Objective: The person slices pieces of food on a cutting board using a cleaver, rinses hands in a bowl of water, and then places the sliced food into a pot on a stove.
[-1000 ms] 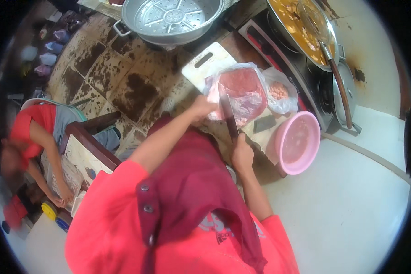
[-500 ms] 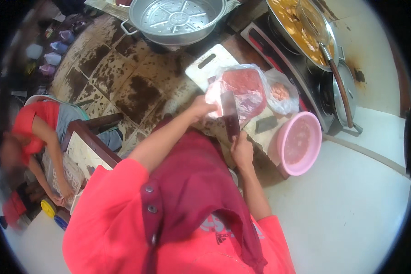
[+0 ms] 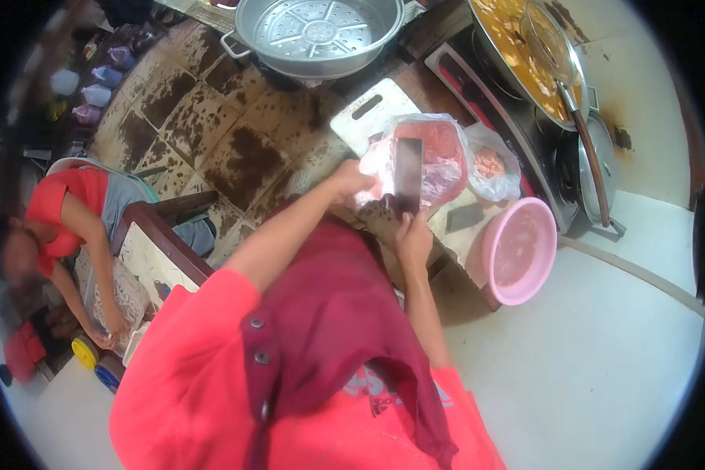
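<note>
My right hand (image 3: 413, 235) is closed round the handle of a cleaver (image 3: 409, 168), whose broad dark blade points away from me. The blade is over a large slab of red meat (image 3: 440, 142) lying on clear plastic. At the slab's left side, my left hand (image 3: 352, 182) grips the pale, fatty edge of the meat; its fingertips are partly hidden. Whether the blade touches the meat I cannot tell. A grey rectangular block (image 3: 464, 217), like a sharpening stone, lies near my right hand.
Behind the meat lies a white cutting board (image 3: 348, 129). To its right are a plastic bag of pinkish pieces (image 3: 490, 163) and a pink basin (image 3: 487, 262) of cloudy liquid. Farther off stand a steamer pot (image 3: 321, 66) and a wok (image 3: 558, 117) on a stove. A co-worker (image 3: 70, 196) works at left.
The cleaver has moved slightly right across the meat and its blade now points more straight ahead. My left hand stays at the meat's edge. The whole view has shifted a little.
</note>
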The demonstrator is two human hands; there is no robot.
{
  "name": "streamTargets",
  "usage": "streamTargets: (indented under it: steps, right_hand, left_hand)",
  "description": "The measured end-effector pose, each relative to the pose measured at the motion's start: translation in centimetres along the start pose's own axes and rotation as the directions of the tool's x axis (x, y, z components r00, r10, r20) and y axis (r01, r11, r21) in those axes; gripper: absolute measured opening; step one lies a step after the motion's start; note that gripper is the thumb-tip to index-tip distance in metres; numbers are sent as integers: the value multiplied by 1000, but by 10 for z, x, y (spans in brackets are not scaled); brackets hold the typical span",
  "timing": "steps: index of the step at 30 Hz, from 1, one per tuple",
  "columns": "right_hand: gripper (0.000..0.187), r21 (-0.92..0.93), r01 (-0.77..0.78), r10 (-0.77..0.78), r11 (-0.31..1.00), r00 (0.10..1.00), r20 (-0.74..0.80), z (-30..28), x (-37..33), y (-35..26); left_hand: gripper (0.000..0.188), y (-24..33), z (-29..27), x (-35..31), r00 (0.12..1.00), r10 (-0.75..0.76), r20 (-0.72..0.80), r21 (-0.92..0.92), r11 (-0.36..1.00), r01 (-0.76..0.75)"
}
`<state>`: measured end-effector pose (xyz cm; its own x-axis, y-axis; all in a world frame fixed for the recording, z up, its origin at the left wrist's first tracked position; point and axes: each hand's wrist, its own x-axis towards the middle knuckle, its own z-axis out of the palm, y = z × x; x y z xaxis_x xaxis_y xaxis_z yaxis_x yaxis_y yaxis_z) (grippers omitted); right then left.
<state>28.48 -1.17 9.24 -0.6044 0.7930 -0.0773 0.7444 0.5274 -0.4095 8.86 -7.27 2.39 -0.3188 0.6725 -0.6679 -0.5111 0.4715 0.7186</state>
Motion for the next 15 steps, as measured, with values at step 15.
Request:
streamTargets:
  steps: [15]
  right_hand:
    - [22,-95,-56,62,994,996,70,4,44,-44]
  left_hand:
    - [25,45,15,-29,997,32,68,39,999,-34]
